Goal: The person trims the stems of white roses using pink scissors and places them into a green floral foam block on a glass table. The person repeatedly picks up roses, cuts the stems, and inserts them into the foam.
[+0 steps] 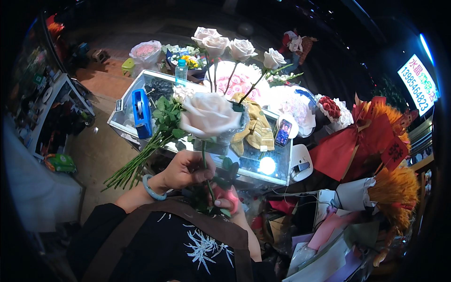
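A large pale blush rose [210, 114] stands upright in front of me, its bloom blurred and close to the camera. My left hand [190, 171], with a pale bangle on the wrist, pinches the green stem below the bloom. Lower down, my right hand [222, 204] is closed around a pink object [230, 200] at the same stem, perhaps a thorn stripper; leaves partly hide it. Beyond the bloom, several cut roses [243, 49] rise from a holder mostly hidden by the bloom. Left of my hands lies a bundle of leafy green stems [148, 155].
On the glass-topped counter [252, 169] are a blue tape dispenser [141, 112], a bottle [181, 72], a yellow cloth [252, 123] and a phone [283, 132]. Red-wrapped bouquets [347, 146] and wrapping paper [327, 246] crowd the right. Shelves [49, 109] stand left. A person [295, 44] is in the background.
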